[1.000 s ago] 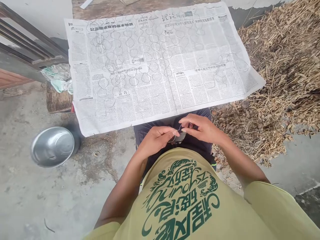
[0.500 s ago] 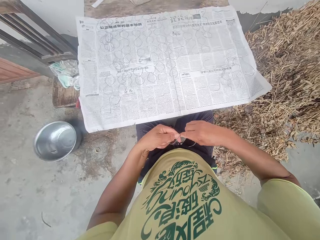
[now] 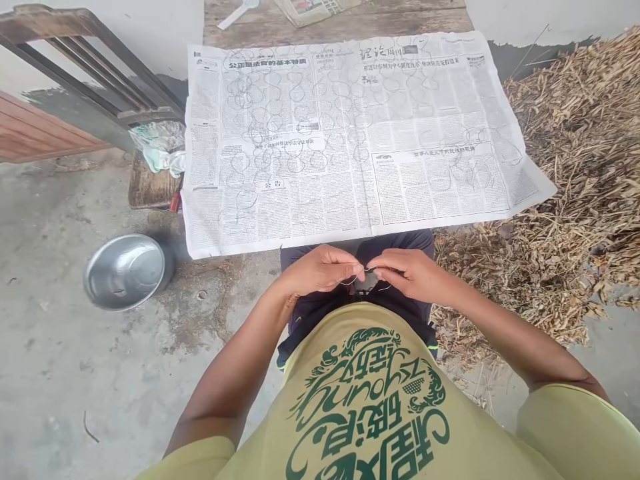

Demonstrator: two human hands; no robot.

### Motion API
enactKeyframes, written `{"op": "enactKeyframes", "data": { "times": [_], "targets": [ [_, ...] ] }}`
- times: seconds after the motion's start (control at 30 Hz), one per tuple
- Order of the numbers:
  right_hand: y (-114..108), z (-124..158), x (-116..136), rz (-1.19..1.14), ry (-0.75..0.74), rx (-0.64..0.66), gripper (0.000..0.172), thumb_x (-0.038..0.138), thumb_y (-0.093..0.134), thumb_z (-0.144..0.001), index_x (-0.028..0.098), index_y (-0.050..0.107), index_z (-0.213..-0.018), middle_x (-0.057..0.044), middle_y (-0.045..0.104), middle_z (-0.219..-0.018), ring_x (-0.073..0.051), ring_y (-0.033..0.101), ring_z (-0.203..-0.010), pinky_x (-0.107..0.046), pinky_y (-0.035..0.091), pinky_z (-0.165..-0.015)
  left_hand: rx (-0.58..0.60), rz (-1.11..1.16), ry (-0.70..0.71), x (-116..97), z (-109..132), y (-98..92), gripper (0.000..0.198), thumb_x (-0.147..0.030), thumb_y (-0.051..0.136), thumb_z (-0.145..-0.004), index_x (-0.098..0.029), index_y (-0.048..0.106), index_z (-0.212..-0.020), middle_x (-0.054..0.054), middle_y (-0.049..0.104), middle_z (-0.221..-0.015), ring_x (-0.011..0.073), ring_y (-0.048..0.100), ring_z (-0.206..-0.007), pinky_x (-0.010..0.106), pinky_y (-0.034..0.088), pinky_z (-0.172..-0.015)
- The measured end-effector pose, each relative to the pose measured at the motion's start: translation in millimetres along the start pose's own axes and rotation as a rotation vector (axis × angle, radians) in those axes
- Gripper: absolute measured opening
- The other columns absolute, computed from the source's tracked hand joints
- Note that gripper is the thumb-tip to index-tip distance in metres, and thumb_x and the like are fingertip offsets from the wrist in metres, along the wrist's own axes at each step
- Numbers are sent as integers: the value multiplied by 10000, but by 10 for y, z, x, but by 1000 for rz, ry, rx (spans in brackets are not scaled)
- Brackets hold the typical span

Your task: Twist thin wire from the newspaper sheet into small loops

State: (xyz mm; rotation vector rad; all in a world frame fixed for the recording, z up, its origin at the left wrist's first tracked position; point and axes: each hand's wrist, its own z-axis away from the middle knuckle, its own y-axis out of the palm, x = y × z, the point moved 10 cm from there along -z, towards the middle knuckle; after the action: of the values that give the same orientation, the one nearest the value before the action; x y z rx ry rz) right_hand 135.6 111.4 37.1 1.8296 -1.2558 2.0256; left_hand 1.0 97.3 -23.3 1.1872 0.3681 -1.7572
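Over your lap (image 3: 407,241), just short of the newspaper (image 3: 300,233), a thin wire (image 3: 367,269) runs crosswise between your fingertips: your left hand (image 3: 325,272) pinches it, your right hand (image 3: 410,272) grips just beside, neither nearer, strands showing below both.

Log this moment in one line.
left hand: pinching wire | right hand: fingers at same wire | newspaper: spread on wooden table | metal pot: on floor

Left fingers (image 3: 344,257) beside right fingers (image 3: 391,259)
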Motion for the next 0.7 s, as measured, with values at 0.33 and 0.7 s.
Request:
{"op": "enactKeyframes", "data": {
  "times": [0.33, 0.7],
  "targets": [
    [181, 141, -374, -650, 377, -219, 265, 466, 770, -1011, 204, 734, -995, 73, 625, -615, -69, 488, -430, -219, 373, -445, 21, -14, -37, -45, 17, -16, 492, -698, 906, -777, -212, 901, -857, -52, 395, -466, 52, 228, -383, 210, 135, -363],
    [6, 87, -166, -277, 173, -226, 102, 322, 705, -1035, 236, 756, -1015, 92, 471, -577, -100, 357, -506, -269, 287, -519, -73, 66, -41, -19, 9, -30, 385, -570, 976, -728, -204, 908, -826, -38, 463, -463, 40, 255, -370, 197, 155, -333]
  ]
}}
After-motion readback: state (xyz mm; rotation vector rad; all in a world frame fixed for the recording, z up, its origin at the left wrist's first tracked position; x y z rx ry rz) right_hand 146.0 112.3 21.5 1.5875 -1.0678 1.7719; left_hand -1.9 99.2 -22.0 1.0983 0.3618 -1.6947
